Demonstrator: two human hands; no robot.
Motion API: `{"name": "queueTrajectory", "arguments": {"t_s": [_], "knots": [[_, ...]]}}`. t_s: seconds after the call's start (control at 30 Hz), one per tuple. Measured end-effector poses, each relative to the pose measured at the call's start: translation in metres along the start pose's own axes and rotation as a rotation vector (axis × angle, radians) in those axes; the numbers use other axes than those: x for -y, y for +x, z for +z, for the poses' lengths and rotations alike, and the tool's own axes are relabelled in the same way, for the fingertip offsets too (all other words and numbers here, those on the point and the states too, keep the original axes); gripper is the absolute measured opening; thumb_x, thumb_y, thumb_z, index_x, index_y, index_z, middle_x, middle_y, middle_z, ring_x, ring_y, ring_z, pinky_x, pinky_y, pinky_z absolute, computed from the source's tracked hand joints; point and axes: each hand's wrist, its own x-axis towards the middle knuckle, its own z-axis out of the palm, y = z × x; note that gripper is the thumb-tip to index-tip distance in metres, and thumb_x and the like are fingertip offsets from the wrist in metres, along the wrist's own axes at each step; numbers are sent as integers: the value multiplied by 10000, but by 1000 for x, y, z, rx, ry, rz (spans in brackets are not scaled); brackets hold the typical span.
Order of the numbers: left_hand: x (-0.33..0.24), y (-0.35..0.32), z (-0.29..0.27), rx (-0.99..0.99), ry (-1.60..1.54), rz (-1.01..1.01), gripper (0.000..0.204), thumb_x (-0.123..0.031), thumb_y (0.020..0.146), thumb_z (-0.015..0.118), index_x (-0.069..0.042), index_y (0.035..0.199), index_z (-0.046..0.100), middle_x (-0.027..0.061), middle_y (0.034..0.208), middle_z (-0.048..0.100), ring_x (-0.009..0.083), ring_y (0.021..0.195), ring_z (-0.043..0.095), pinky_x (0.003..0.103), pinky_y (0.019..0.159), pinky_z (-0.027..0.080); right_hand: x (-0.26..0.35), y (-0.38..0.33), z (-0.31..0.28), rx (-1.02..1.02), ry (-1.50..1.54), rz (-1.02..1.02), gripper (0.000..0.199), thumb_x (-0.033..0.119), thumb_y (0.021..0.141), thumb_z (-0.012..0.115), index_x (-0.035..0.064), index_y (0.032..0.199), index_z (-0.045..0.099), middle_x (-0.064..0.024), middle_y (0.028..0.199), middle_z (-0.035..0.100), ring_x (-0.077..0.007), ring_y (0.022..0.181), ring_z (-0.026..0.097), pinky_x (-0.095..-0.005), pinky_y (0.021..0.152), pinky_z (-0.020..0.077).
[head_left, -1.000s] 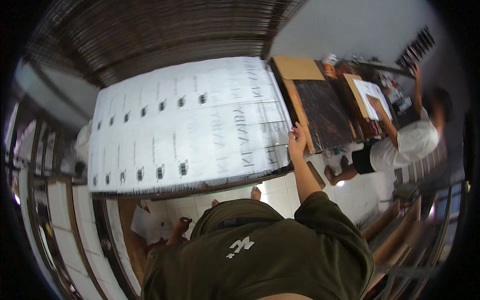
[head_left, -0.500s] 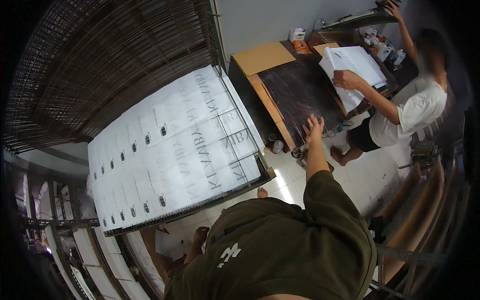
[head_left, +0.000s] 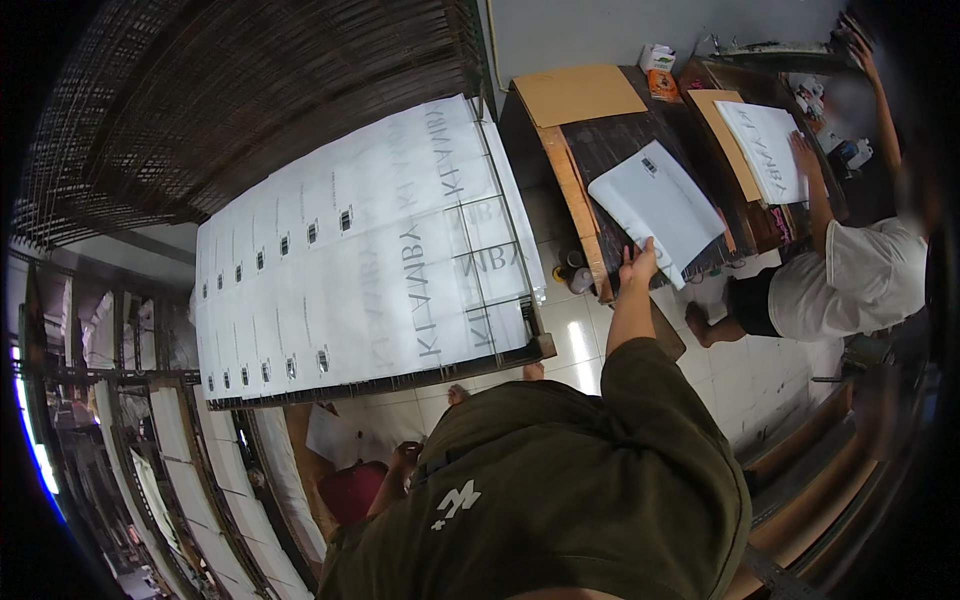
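Head view, right hand (head_left: 637, 268) at three o'clock, fingers half-curled at edge of white sheet (head_left: 662, 208), grip unclear, left hand (head_left: 405, 455) at seven, fingers too dim to tell

Seen from above, the wearer's right hand (head_left: 637, 268) touches the near edge of a white sheet (head_left: 665, 205) on a dark table (head_left: 600, 142). To the left, printed white sheets (head_left: 290, 290) cover a rack (head_left: 535, 350); at right, a co-worker (head_left: 845, 275) in a pale shirt rests one hand on a white stack (head_left: 762, 150).
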Motion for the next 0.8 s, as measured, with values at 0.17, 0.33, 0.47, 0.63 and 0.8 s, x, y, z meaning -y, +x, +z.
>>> {"name": "queueTrajectory", "arguments": {"t_s": [0.17, 0.33, 0.47, 0.63, 0.8], "knots": [[20, 18, 0, 53, -149, -96, 423, -397, 792, 560, -62, 1049, 582, 176, 992, 613, 301, 944, 583, 356, 812, 441, 33, -51, 40, 37, -181, -538, 434, 61, 778, 565, -29, 1183, 436, -138, 1162, 506, -233, 1009, 510, -341, 861, 402], [50, 61, -10, 75, 119, 104, 451, -429, 780, 567, -57, 1034, 584, 195, 973, 610, 325, 939, 576, 384, 808, 447, 90, -53, 82, -50, -443, -875, 386, 164, 785, 604, -79, 1019, 418, -181, 978, 502, -238, 874, 502, -352, 799, 408], [44, 53, -15, -102, 95, 103, 440, -424, 763, 590, -54, 1002, 602, 203, 967, 608, 337, 923, 578, 392, 800, 454, 121, -137, 150, 318, -851, -588, 784, 310, 653, 729, 16, 1206, 259, -145, 1056, 410, -243, 934, 441, -354, 796, 381], [37, 35, -31, -144, -35, 43, 440, -404, 748, 604, -35, 987, 610, 204, 948, 612, 339, 930, 578, 397, 809, 455, 143, -219, 185, 932, -1005, -744, 561, 67, 627, 451, 13, 1184, 403, -80, 922, 482, -156, 806, 450, -243, 723, 371], [119, 52, -12, -86, 14, 74, 466, -435, 721, 620, -41, 969, 614, 200, 900, 626, 324, 898, 594, 389, 792, 460, 112, -381, 203, 1299, -1397, -702, 543, -45, 633, 397, 41, 1168, 434, -69, 901, 481, -136, 804, 449, -245, 725, 367]]}}
